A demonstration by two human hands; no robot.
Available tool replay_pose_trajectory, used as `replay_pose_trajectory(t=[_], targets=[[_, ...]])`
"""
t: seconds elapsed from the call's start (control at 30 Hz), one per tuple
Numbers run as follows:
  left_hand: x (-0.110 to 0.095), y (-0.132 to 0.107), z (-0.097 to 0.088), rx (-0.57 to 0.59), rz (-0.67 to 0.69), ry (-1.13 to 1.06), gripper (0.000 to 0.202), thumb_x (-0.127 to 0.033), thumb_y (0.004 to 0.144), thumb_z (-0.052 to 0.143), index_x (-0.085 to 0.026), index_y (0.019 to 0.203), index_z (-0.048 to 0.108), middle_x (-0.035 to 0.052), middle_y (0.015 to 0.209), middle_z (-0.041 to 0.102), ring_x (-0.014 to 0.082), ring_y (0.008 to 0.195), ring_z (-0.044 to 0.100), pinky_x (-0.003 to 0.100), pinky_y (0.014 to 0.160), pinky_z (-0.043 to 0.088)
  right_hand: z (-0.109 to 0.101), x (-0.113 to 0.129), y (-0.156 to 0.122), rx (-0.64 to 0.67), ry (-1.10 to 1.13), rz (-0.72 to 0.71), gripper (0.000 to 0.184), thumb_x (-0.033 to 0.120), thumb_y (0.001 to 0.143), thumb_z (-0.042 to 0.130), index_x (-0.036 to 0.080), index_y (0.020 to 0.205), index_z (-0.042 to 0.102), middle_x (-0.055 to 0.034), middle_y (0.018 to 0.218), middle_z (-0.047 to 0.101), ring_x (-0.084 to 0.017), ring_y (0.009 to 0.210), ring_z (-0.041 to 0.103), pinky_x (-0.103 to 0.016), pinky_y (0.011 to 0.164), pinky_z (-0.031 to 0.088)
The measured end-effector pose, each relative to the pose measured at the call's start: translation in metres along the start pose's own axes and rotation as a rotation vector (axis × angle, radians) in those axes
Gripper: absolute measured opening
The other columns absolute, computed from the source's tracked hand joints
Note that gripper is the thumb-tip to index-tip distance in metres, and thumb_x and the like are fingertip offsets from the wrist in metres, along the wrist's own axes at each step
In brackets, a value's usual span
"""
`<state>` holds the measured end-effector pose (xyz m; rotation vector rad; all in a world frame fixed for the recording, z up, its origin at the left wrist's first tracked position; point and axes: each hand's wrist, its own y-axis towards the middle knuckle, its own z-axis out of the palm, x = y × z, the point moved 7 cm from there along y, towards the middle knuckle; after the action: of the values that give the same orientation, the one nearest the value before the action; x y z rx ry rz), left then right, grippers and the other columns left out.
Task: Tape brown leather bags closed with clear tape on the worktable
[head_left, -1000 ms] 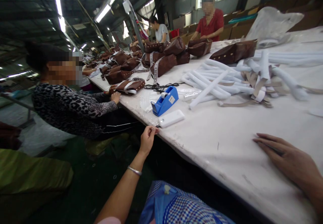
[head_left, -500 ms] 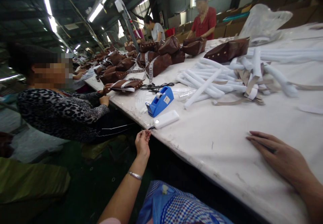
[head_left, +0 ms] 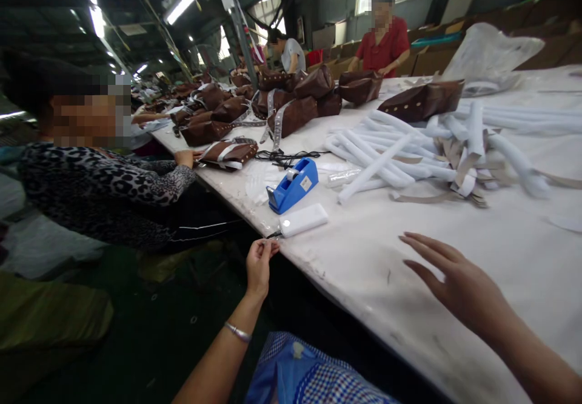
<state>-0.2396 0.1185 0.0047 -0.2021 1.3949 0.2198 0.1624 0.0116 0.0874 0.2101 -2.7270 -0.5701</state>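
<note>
At the table's edge, my left hand (head_left: 258, 265) is closed in a pinch; anything between the fingertips is too small to make out. Just beyond it, a short black cable leads into a white power-bank-like block (head_left: 304, 219) lying on the table. Behind that block stands a blue tape dispenser (head_left: 293, 187), tilted toward the edge in this view. My right hand (head_left: 468, 289) hovers over or rests lightly on the white tabletop (head_left: 364, 252), holding nothing, with thumb and fingers apart.
White foam-like rolls (head_left: 377, 152) and tan strips (head_left: 466, 173) lie heaped across the table. Brown studded bags (head_left: 291, 116) are piled farther back, and a clear plastic bag (head_left: 491, 58) sits behind. A co-worker in a patterned sleeve (head_left: 113, 179) sits at left; others stand beyond.
My right hand has moved left across the table, and its thumb has spread from the fingers. My left hand stays pinched at the edge. The view has shifted slightly.
</note>
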Motion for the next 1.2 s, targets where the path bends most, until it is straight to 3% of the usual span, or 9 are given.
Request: replay_pose_trajectory(t=[0.1,0.17,0.3,0.43,0.6,0.73,0.87,1.03,1.2], targets=[[0.002,-0.004,0.003,0.015,-0.010,0.002,0.032,-0.044,0.083,0.072,-0.016,0.093,0.060,0.0053,0.093,0.071,0.0164,0.088,0.070,0.034,0.087,0.057,0.031,0.072,0.060,0.132,0.087,-0.308,0.050,0.037,0.098,0.053,0.031,0.146,0.045,-0.0077,0.145,0.054,-0.031,0.134,0.050,-0.053,0.109,0.045],[0.003,-0.006,0.004,0.022,-0.009,0.004,0.031,-0.044,0.084,0.070,-0.016,0.093,0.060,0.0055,0.093,0.071,0.0164,0.088,0.070,0.034,0.087,0.057,0.065,0.103,0.099,0.243,0.093,-0.396,0.063,0.036,0.093,0.062,0.029,0.151,0.038,-0.0111,0.152,0.046,-0.034,0.141,0.041,-0.059,0.113,0.037],[0.003,-0.007,0.007,0.031,0.006,0.014,0.029,-0.045,0.089,0.065,-0.016,0.092,0.061,0.0060,0.092,0.071,0.0167,0.087,0.070,0.035,0.086,0.058,0.133,0.129,0.159,0.477,0.042,-0.422,0.088,0.042,0.080,0.077,0.023,0.154,0.034,-0.0171,0.159,0.031,-0.041,0.146,0.027,-0.065,0.114,0.029],[-0.001,-0.005,0.010,0.061,0.035,0.047,0.029,-0.045,0.090,0.063,-0.017,0.092,0.062,0.0068,0.093,0.071,0.0183,0.087,0.071,0.035,0.084,0.060,0.163,0.136,0.185,0.605,0.044,-0.428,0.097,0.046,0.072,0.083,0.023,0.153,0.036,-0.0183,0.146,0.051,-0.041,0.136,0.044,-0.068,0.112,0.027],[-0.013,-0.009,0.010,0.144,0.144,0.185,0.018,-0.038,0.091,0.064,-0.021,0.095,0.069,0.0072,0.102,0.074,0.0222,0.097,0.071,0.039,0.091,0.058,0.145,0.137,0.173,0.463,0.145,-0.492,0.077,0.047,0.077,0.079,0.020,0.143,0.051,-0.0155,0.129,0.063,-0.033,0.115,0.060,-0.052,0.103,0.043],[-0.029,-0.023,0.016,0.314,0.459,0.514,0.017,-0.023,0.093,0.060,-0.028,0.103,0.073,0.0040,0.122,0.072,0.0236,0.115,0.067,0.042,0.105,0.052,0.126,0.131,0.143,0.328,0.157,-0.456,0.068,0.044,0.085,0.072,0.021,0.144,0.047,-0.0157,0.132,0.059,-0.033,0.119,0.057,-0.054,0.108,0.039],[-0.038,-0.033,0.010,0.377,0.541,0.600,0.029,-0.019,0.093,0.058,-0.030,0.116,0.071,0.0031,0.131,0.067,0.0232,0.119,0.065,0.042,0.107,0.052,0.110,0.122,0.113,0.245,0.145,-0.412,0.067,0.044,0.089,0.067,0.026,0.147,0.040,-0.0135,0.134,0.057,-0.033,0.122,0.055,-0.059,0.112,0.035],[-0.062,-0.047,0.001,0.478,0.601,0.643,0.026,-0.019,0.092,0.060,-0.028,0.112,0.074,0.0039,0.119,0.073,0.0218,0.110,0.070,0.040,0.100,0.057,0.092,0.110,0.086,0.234,0.194,-0.391,0.066,0.043,0.091,0.064,0.030,0.150,0.035,-0.0129,0.136,0.056,-0.033,0.125,0.054,-0.060,0.112,0.035],[-0.088,-0.067,0.009,0.724,0.715,0.696,0.028,-0.016,0.089,0.064,-0.030,0.111,0.074,0.0034,0.112,0.076,0.0204,0.101,0.073,0.034,0.091,0.061,0.086,0.105,0.072,0.255,0.227,-0.429,0.063,0.044,0.093,0.063,0.029,0.149,0.037,-0.0133,0.138,0.055,-0.031,0.128,0.053,-0.060,0.115,0.031]])
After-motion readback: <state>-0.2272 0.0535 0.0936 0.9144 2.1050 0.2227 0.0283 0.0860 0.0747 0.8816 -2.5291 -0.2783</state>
